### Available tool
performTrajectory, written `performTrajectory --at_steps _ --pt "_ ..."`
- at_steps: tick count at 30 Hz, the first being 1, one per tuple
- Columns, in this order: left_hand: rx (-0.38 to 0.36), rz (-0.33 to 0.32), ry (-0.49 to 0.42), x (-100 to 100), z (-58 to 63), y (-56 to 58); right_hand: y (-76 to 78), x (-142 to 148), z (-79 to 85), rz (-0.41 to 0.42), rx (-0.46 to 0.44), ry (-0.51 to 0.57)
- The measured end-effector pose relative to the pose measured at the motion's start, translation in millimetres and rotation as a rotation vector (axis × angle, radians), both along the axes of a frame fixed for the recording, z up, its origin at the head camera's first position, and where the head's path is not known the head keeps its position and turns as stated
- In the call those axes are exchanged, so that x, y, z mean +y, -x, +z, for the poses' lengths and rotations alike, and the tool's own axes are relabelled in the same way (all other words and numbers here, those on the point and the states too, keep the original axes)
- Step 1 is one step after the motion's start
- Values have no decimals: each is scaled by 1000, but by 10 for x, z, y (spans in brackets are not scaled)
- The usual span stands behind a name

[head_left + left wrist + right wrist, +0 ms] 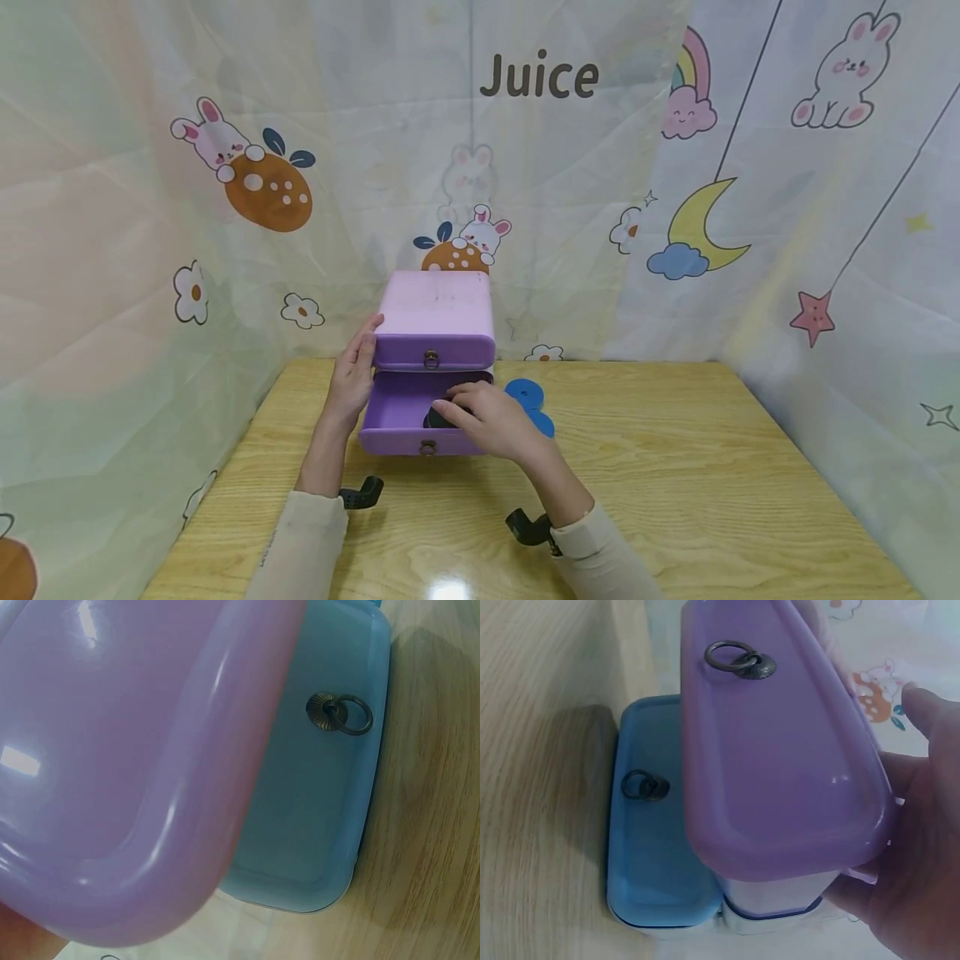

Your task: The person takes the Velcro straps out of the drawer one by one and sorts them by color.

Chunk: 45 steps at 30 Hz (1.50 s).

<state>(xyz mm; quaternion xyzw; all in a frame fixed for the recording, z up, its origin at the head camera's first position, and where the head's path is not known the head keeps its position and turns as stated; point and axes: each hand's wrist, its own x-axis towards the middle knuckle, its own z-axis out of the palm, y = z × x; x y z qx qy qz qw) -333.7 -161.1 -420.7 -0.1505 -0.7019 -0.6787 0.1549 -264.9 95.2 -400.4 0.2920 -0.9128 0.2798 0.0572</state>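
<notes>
A small drawer box [435,304] with a pink top stands at the back of the table. Its upper purple drawer [405,352] is closed; the purple drawer [390,442] below is pulled out. At the box's left side, my left hand [352,379] holds against the wall with extended fingers. My right hand [491,417] reaches into the pulled-out drawer from the right, its thumb and bent fingers around a dark, rounded object [434,419]. The hand covers most of that object, so its kind is hidden. Underneath, a closed blue drawer [656,847] shows in the wrist views.
Two flat blue round pieces [525,392] lie just right of the box, partly behind my right hand. Ring pulls [427,448] hang on the drawer fronts. A printed cloth [570,208] surrounds the wooden table [675,467] at the back and sides.
</notes>
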Motion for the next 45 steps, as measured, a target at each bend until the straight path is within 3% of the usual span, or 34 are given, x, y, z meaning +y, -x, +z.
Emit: performTrajectory --at_steps 7,17,38,45 --pt "-10 4 10 4 -4 -7 -10 -17 -23 -22 -33 -37" --pt "-10 21 14 8 -15 10 113 -45 70 23 26 -104" --pt "-12 4 21 0 0 -28 192 -94 131 -29 33 -149" --pt "-11 -5 7 5 -3 -24 194 -107 116 -60 -3 -158"
